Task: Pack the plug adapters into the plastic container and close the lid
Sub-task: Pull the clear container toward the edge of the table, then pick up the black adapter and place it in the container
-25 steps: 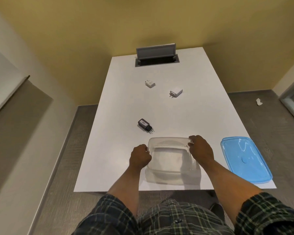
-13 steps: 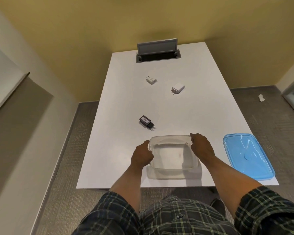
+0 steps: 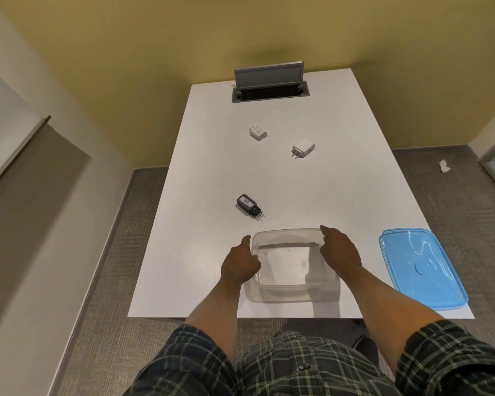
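The white counter [image 3: 340,195] carries everything. At its near edge stands the clear plastic container [image 3: 292,264], open and empty, its long axis running near to far. The blue lid [image 3: 420,270] lies flat to the right of it, apart from it.

The left hand [image 3: 239,264] is curled against the left wall of the container and the right hand [image 3: 340,252] rests over its right rim, so both hands hold the container between them.

The plug adapters all lie on the far side of the hands. The black adapter [image 3: 249,205] is the nearest, just beyond the far left corner of the container, with its pins pointing to the near right; I judge the left hand is closer to it. The larger white adapter [image 3: 303,147] and the smaller white adapter [image 3: 257,133] lie much farther.

The black adapter has a pale label with small characters, too small to read with certainty.
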Motion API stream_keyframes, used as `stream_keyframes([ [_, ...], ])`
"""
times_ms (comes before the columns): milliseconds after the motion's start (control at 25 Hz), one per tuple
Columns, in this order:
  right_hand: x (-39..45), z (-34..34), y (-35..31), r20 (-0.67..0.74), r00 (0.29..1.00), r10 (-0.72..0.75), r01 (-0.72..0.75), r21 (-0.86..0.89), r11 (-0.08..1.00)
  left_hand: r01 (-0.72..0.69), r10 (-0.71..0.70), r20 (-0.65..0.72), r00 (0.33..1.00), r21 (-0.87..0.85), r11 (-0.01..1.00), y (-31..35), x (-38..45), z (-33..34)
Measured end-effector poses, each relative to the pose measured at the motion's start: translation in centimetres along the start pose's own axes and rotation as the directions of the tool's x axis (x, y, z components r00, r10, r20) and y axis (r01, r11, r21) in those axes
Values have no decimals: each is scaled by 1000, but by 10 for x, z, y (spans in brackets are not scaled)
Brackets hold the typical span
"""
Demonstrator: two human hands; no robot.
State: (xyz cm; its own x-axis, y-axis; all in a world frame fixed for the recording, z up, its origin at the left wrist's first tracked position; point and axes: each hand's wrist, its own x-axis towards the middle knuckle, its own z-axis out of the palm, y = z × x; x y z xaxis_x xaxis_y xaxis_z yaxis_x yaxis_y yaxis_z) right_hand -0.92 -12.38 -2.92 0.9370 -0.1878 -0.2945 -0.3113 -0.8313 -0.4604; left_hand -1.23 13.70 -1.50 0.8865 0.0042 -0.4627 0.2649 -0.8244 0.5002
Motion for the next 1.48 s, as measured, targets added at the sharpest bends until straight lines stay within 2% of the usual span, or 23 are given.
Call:
stream_keyframes([
  [160,2,-1,-9,-121,990,-77,62,-128,990,-15,26,-71,997,158,987,-2,5,2],
  [280,8,-4,-20,-209,968,-141,105,-175,979,-61,111,-153,982,303,951,-6,11,-5],
  [440,23,-8,-43,-177,967,-181,145,-199,969,-138,224,-153,963,432,891,-17,30,-23],
  [560,40,-3,-65,-111,965,-237,210,-213,954,-119,220,-161,962,481,869,-26,47,-33],
  [720,67,16,-99,-27,953,-301,281,-290,915,-106,186,-126,974,476,873,-40,66,-32],
  [920,89,48,-133,29,949,-314,309,-284,908,-141,195,-74,978,455,879,-52,88,-27],
  [1080,107,67,-152,54,961,-271,275,-260,926,-150,172,-14,985,414,898,-64,105,-23],
  [1240,126,79,-166,60,967,-247,254,-237,938,-163,147,69,987,457,875,-81,117,-19],
  [1480,147,93,-186,71,976,-206,216,-210,953,-186,167,83,983,406,895,-95,121,-10],
])
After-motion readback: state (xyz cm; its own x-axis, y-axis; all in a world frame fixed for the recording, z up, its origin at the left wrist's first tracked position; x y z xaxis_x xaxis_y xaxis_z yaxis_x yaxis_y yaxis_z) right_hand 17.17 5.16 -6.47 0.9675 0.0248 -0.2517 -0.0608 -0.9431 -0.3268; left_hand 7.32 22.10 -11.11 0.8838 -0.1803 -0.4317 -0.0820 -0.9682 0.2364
